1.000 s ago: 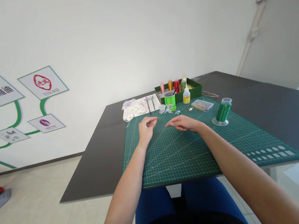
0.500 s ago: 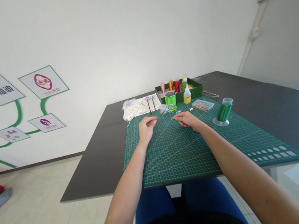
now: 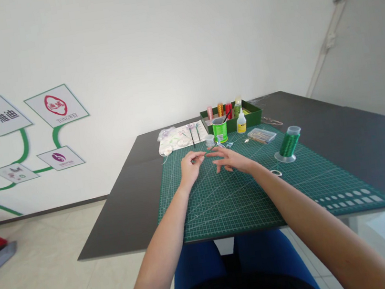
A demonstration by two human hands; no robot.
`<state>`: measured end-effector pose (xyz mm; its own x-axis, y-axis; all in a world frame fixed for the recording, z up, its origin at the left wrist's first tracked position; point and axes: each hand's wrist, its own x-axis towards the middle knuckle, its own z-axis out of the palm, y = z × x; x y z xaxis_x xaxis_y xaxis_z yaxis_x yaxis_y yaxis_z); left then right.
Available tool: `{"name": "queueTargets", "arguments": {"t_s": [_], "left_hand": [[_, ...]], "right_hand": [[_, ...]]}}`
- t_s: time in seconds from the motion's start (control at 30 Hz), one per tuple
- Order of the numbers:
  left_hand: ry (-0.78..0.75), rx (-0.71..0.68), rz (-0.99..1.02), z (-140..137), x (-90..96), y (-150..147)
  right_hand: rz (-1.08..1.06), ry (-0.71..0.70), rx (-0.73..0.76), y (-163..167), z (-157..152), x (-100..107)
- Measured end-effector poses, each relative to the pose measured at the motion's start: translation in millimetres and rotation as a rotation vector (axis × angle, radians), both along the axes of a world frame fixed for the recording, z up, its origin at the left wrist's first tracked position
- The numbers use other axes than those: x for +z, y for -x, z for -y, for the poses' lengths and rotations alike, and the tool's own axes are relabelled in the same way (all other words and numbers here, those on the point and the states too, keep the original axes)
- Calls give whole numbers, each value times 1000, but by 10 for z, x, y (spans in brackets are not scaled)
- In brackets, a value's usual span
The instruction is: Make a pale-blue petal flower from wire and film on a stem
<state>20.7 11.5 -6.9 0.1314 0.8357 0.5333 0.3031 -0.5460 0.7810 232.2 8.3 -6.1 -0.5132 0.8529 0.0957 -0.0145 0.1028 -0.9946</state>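
Note:
My left hand (image 3: 190,168) is closed in a pinch on a thin green stem (image 3: 211,149), which points away to the right. A small pale-blue flower-like piece (image 3: 219,145) shows at the stem's far end; its details are too small to tell. My right hand (image 3: 234,159) is open, fingers spread, with the fingertips close to the stem. Whether they touch it I cannot tell. Both hands are above the green cutting mat (image 3: 216,203). Beside my right forearm, a white ring-shaped thing (image 3: 276,173) lies on the mat, partly hidden by the arm.
A green thread spool (image 3: 289,144) stands at the right. Behind the hands are a green can (image 3: 220,132), a glue bottle (image 3: 241,122), a clear case (image 3: 261,135) and a dark green box (image 3: 255,116) with thread spools. A patterned white cloth (image 3: 181,140) lies back left.
My right hand has moved left towards my left hand, and its fingers have spread from a closed pinch. The white ring beside the forearm has come into view. My left hand keeps its pinch.

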Motion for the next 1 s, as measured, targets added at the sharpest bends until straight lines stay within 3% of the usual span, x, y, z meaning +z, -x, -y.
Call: {"name": "queueTargets", "arguments": {"t_s": [0.2, 0.63, 1.0], "left_hand": [[20, -21, -14, 13, -13, -11], [119, -5, 52, -18, -84, -14], [167, 49, 56, -12, -88, -7]], "right_hand": [[-11, 37, 103, 75, 28, -24], [-20, -79, 26, 49, -25, -47], [151, -199, -35, 94, -51, -90]]}}
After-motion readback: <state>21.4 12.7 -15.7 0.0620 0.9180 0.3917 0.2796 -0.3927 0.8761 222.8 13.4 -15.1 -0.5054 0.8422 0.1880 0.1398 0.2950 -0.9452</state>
